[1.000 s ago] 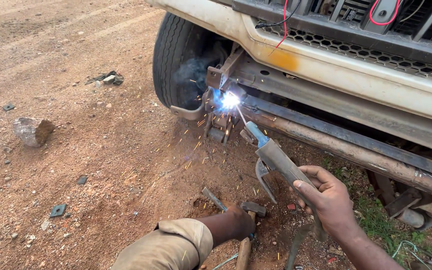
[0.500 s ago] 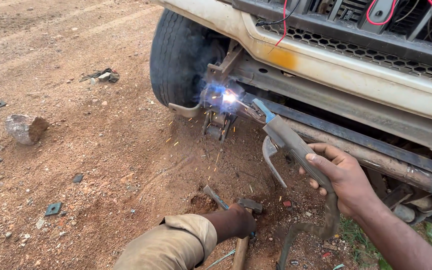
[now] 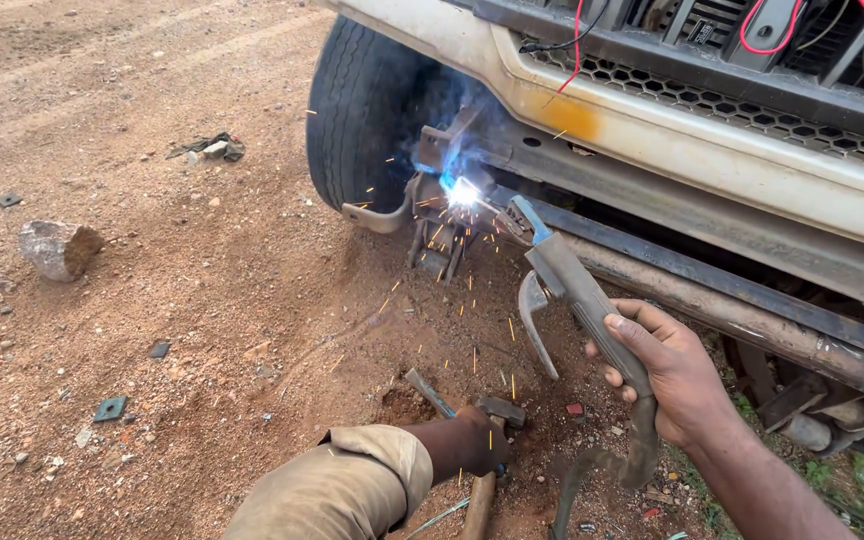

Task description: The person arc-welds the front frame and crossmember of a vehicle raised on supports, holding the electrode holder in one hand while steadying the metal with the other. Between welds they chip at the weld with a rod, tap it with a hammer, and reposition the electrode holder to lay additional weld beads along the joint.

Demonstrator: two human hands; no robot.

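Observation:
My right hand [image 3: 674, 372] grips the grey handle of a welding electrode holder [image 3: 570, 284], which points up and left. Its rod ends at a bright blue-white arc [image 3: 463, 192] on a metal bracket [image 3: 436, 200] under the front of a vehicle, with sparks falling to the dirt. My left hand [image 3: 479, 442], in a tan sleeve, rests low on the ground over the head of a wooden-handled hammer [image 3: 484, 470]. The fingers are curled around it.
A white vehicle bumper [image 3: 672, 160] and grille with red wires fill the upper right. A black tyre [image 3: 362, 110] stands behind the weld. A rusty pipe [image 3: 732, 310] runs under the bumper. A rock [image 3: 57, 248] and small metal plates lie on the red dirt at left.
The view has shifted slightly. My right hand has lowered a little with the holder, the arc stays lit, and more sparks fly. My left hand stays on the hammer.

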